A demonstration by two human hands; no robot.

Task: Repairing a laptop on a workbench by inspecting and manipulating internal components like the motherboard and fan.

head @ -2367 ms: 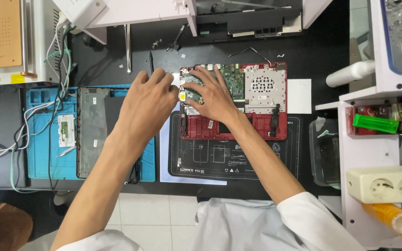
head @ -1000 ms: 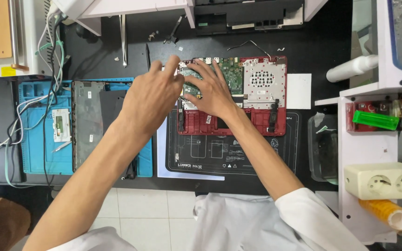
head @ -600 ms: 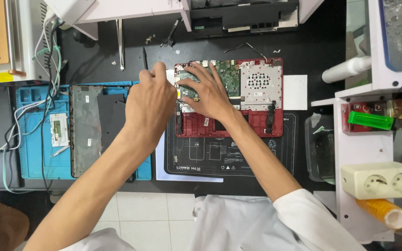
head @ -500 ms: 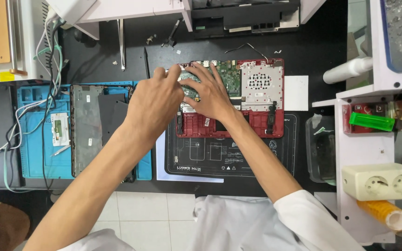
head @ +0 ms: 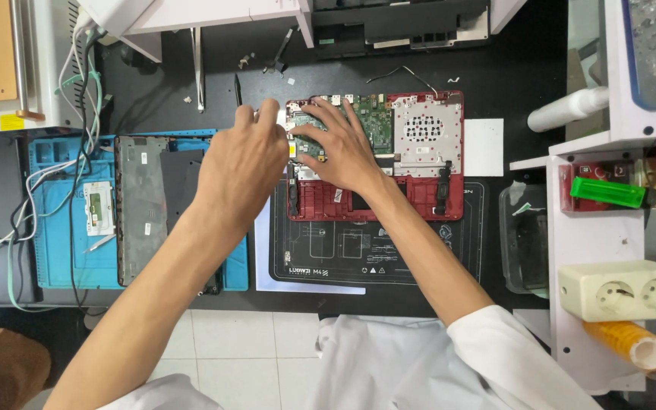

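Note:
An opened red laptop base [head: 419,199] lies on a black work mat [head: 373,254], exposing a green circuit board [head: 377,125] and a perforated silver plate [head: 427,129]. My right hand [head: 339,148] rests spread over the left part of the board, fingers apart and fingertips pointing left. Beside it, my left hand [head: 244,159] has its curled fingertips at the base's top left corner. They sit near a small white part, and I cannot make out whether they pinch it.
A dark laptop cover [head: 142,212] lies on a blue mat [head: 58,228] with cables at the left. Metal tweezers [head: 197,68] and a thin black tool [head: 238,89] lie behind. A white shelf on the right carries a power socket [head: 620,288], a green object [head: 607,191] and a tape roll [head: 632,345].
My left hand has shifted slightly left and up along the laptop's left edge. My right hand has stayed on the board, its fingers only slightly rearranged.

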